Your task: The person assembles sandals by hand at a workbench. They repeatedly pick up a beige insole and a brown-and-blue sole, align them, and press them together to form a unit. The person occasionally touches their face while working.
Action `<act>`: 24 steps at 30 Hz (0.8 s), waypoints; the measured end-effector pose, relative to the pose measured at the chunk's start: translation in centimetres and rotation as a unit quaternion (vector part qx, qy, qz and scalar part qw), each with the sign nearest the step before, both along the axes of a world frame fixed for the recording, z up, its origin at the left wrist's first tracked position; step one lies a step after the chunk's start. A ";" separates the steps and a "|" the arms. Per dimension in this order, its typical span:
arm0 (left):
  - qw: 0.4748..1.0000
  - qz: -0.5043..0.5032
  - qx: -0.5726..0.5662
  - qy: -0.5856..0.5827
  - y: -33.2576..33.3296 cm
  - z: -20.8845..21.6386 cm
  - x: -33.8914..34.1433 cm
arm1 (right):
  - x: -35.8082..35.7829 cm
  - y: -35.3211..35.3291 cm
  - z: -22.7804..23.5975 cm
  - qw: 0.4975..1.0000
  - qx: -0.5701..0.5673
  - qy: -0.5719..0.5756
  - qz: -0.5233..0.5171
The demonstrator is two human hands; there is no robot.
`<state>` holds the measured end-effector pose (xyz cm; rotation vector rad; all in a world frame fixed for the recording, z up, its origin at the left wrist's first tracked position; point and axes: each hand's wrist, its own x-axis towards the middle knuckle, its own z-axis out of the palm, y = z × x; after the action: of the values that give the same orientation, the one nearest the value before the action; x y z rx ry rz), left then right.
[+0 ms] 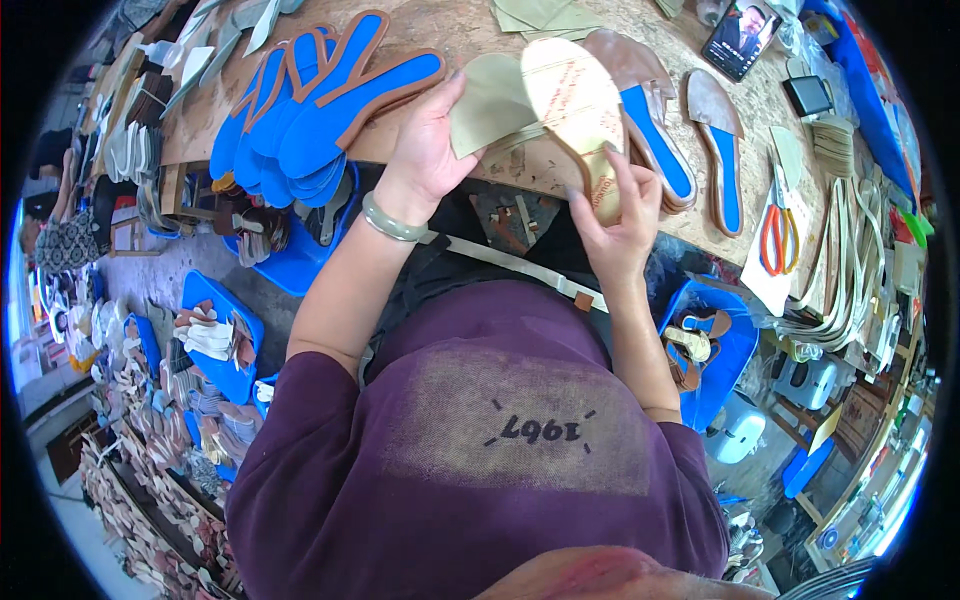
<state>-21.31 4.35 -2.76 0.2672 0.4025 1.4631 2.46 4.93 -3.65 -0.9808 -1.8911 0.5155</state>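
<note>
My left hand (pixel 424 152) grips the edge of a thin olive-green sheet piece (pixel 486 108) with a rounded outline, thumb on top. In my right hand (pixel 622 215) is a cream shoe insole (pixel 570 88) with red markings, held by its narrow heel end. The insole's wide end points away from me and overlaps the right side of the green piece. Left of my left hand lies a fanned pile of blue insoles with brown edging (pixel 315 125). Just beyond my right hand rests a stack of brown-and-blue insoles (pixel 655 135).
One more brown-and-blue insole (pixel 722 150) lies farther right on the wooden table (pixel 450 30). Scissors (pixel 778 235) with red and yellow handles, a phone (pixel 742 40) and bundled strips (pixel 845 255) are at the right. Blue bins (pixel 225 335) stand below the table.
</note>
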 end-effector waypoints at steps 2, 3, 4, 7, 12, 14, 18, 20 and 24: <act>1.000 0.000 -0.006 -0.006 0.0 -0.3 -0.2 | 0.0 0.0 -0.1 0.999 -0.006 0.038 -0.010; 1.000 0.007 -0.016 -0.006 0.1 -0.2 0.0 | 0.1 0.2 -0.1 0.999 -0.006 0.035 -0.012; 1.000 0.014 -0.025 -0.005 0.1 -0.1 0.0 | 0.0 0.2 -0.1 0.999 -0.008 0.031 -0.008; 1.000 0.018 -0.025 -0.003 0.0 0.2 0.0 | 0.0 0.0 -0.2 1.000 -0.012 0.027 -0.004; 0.935 0.144 -0.020 0.324 0.8 0.0 1.1 | 0.5 0.2 -0.2 0.998 -0.022 0.057 -0.008; 0.799 0.220 0.011 0.560 1.9 0.2 0.7 | 0.8 0.2 -0.5 0.997 -0.029 0.065 -0.005; 0.545 0.220 0.020 0.809 9.0 0.3 -3.3 | 0.9 0.2 -0.6 0.997 -0.037 0.072 -0.003; 0.491 0.172 -0.039 0.853 13.1 1.4 -3.0 | 0.9 0.3 -0.5 0.997 -0.028 0.067 -0.010; 0.418 0.069 -0.098 0.901 18.2 1.0 -4.2 | 1.1 0.4 -0.4 0.997 -0.025 0.075 0.005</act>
<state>-25.52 22.53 -1.74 1.6637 2.3478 0.5887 3.51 5.33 -4.03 -0.9390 -1.7583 0.6273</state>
